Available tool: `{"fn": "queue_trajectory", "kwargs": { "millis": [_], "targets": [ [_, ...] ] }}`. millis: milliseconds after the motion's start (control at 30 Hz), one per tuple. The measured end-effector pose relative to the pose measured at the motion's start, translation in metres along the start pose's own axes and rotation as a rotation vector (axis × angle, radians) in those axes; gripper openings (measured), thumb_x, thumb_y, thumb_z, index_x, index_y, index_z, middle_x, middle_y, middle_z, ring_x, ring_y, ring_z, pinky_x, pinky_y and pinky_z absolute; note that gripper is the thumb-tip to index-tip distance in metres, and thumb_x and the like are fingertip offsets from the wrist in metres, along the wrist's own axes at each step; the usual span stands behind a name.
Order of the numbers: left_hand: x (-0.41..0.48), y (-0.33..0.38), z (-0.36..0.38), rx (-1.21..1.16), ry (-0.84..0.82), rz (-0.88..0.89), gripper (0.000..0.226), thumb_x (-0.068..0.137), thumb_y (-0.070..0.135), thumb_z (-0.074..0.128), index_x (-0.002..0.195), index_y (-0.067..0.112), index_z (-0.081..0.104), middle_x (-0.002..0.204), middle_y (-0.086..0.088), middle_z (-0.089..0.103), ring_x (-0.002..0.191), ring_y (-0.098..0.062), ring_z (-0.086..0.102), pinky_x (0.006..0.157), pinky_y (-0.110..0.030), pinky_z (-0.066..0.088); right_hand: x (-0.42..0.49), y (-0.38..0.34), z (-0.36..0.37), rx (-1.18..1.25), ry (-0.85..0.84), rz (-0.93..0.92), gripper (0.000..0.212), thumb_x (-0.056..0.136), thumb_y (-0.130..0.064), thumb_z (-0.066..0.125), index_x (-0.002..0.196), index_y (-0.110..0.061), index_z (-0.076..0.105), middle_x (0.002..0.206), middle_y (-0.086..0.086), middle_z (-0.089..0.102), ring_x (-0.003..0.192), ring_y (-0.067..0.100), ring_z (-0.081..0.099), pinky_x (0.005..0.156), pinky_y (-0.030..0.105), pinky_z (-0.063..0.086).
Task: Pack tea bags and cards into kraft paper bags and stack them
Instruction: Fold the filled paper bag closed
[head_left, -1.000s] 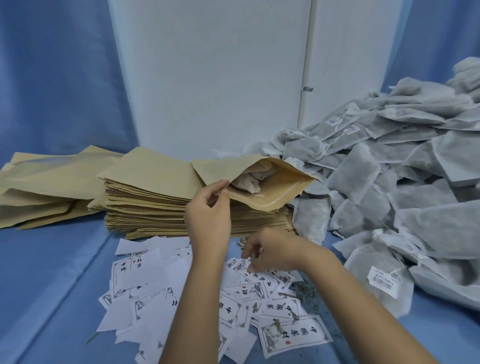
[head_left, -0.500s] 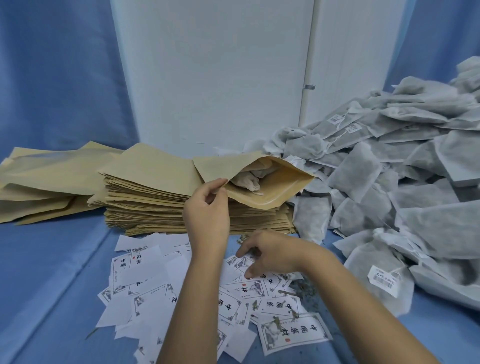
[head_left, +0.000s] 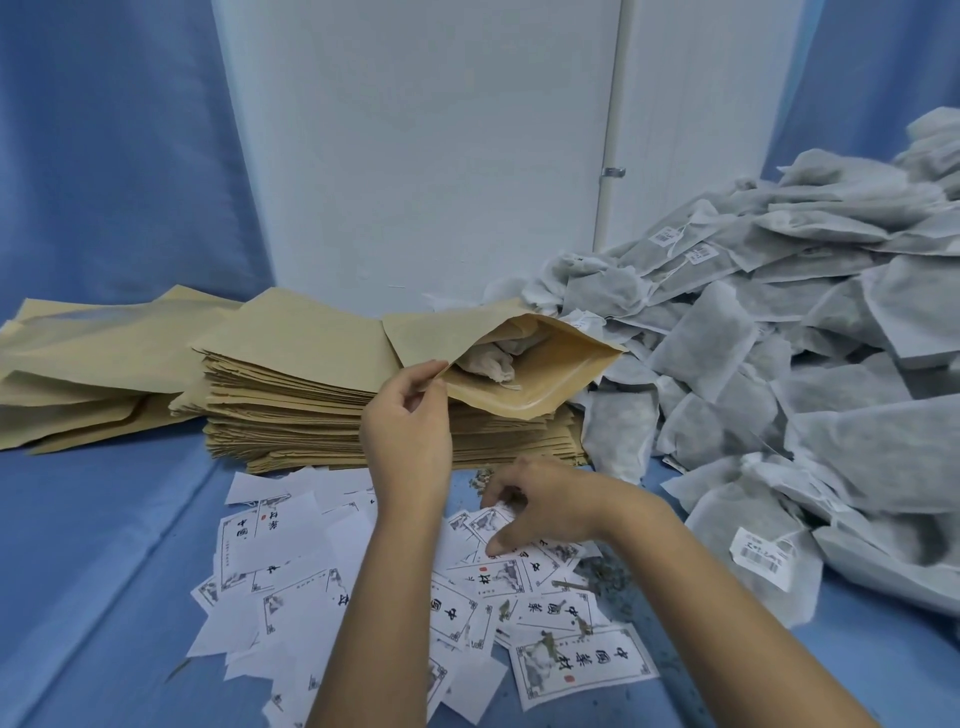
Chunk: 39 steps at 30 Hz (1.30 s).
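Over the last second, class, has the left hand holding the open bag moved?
No. The left hand still pinches the open kraft bag at the same spot above the stack of kraft bags.

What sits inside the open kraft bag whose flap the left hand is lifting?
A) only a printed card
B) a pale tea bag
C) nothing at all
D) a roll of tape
B: a pale tea bag shows in the mouth of the open kraft bag, whose upper flap the left hand pinches, while the right hand is down at the loose cards on the table.
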<state>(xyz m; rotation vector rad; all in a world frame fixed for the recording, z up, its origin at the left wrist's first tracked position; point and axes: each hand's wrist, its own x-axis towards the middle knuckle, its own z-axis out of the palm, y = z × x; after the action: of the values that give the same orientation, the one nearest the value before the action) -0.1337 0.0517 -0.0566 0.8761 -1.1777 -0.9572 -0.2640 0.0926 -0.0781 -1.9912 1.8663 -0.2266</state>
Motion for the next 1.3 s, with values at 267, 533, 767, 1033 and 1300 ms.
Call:
{"fn": "queue_trajectory", "kwargs": {
  "millis": [267, 533, 767, 1033, 1300],
  "targets": [
    [0.002, 0.0, 0.001, 0.013, 0.007, -0.007, 0.027, 0.09, 0.006, 0.056, 0.085, 0.029, 0.069, 0.084, 0.012, 0.067, 0.086, -0.017, 0.065, 0.085, -0.035, 0.054, -0.009, -0.009, -0.015, 0.372, 0.24, -0.179, 0.016, 0.08, -0.009, 0.073, 0.083, -0.022, 0.066, 0.074, -0.007, 0.061, 0.055, -0.004, 0.049, 0.054, 0.011, 0.04],
    [-0.007, -0.004, 0.003, 0.139, 0.032, 0.154, 0.019, 0.094, 0.013, 0.053, 0.098, 0.022, 0.069, 0.098, 0.003, 0.068, 0.078, 0.013, 0.056, 0.066, 0.0, 0.038, -0.026, -0.003, -0.051, 0.622, 1.17, -0.251, 0.026, 0.088, -0.005, 0.062, 0.087, -0.03, 0.068, 0.079, -0.014, 0.069, 0.075, 0.002, 0.064, 0.072, 0.022, 0.052],
    [-0.016, -0.003, 0.003, 0.141, 0.081, 0.368, 0.016, 0.09, 0.004, 0.058, 0.094, 0.014, 0.071, 0.091, 0.004, 0.066, 0.078, 0.013, 0.056, 0.068, -0.001, 0.039, -0.016, -0.002, -0.034, 0.153, 1.074, -0.143, 0.012, 0.087, -0.012, 0.065, 0.093, -0.019, 0.072, 0.08, -0.008, 0.071, 0.07, 0.003, 0.059, 0.071, 0.027, 0.05],
    [-0.022, -0.002, 0.009, 0.163, 0.165, 0.652, 0.012, 0.084, -0.003, 0.058, 0.086, 0.0, 0.07, 0.079, 0.0, 0.06, 0.072, 0.0, 0.053, 0.068, -0.008, 0.041, -0.01, -0.018, -0.031, 0.084, 1.069, -0.117, 0.003, 0.079, -0.004, 0.068, 0.079, -0.007, 0.07, 0.088, 0.002, 0.061, 0.071, 0.02, 0.056, 0.064, 0.04, 0.049],
    [-0.026, -0.004, 0.013, 0.143, 0.191, 0.664, 0.012, 0.083, -0.004, 0.058, 0.084, -0.001, 0.069, 0.077, 0.001, 0.059, 0.071, 0.002, 0.053, 0.067, -0.006, 0.04, -0.008, -0.017, -0.03, 0.061, 0.843, -0.015, 0.022, 0.086, -0.011, 0.059, 0.099, -0.017, 0.076, 0.098, 0.0, 0.072, 0.089, 0.014, 0.063, 0.076, 0.019, 0.044]
  ]
}}
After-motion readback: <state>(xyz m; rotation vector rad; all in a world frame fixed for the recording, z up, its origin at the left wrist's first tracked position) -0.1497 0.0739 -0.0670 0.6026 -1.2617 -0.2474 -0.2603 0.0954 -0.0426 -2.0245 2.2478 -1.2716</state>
